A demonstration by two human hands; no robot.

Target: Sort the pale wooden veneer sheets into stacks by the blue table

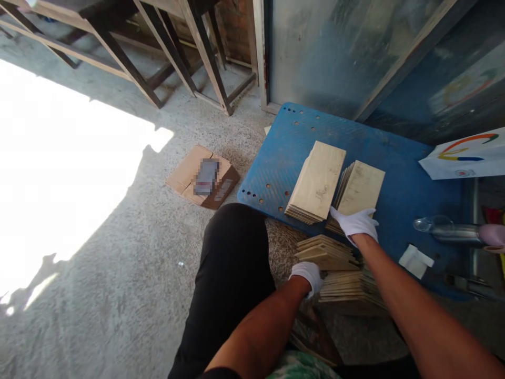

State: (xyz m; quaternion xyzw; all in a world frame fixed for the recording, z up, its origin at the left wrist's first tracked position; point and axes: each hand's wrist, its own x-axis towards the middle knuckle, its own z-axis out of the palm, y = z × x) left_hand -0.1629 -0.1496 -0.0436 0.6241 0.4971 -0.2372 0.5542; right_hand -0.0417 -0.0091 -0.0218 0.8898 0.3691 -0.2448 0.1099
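Observation:
Two stacks of thin pale wood boards lie on a blue perforated board (406,184): one (315,181) on the left, one (359,189) on the right. My right hand (356,223), in a white glove, rests with its fingers on the lower end of the right stack. Lower down, more boards (325,253) and a further pile (347,287) sit by the board's near edge. My left hand (305,277), also gloved, presses against these piles, its fingers curled and partly hidden.
My dark-trousered knee (232,247) rises in front of the blue board. A flattened cardboard box (201,176) lies on the concrete floor (98,295). To the right are a white cloth (415,261), a glass-and-metal tube (445,230) and a printed white paper (465,155). Wooden frames (158,47) stand behind.

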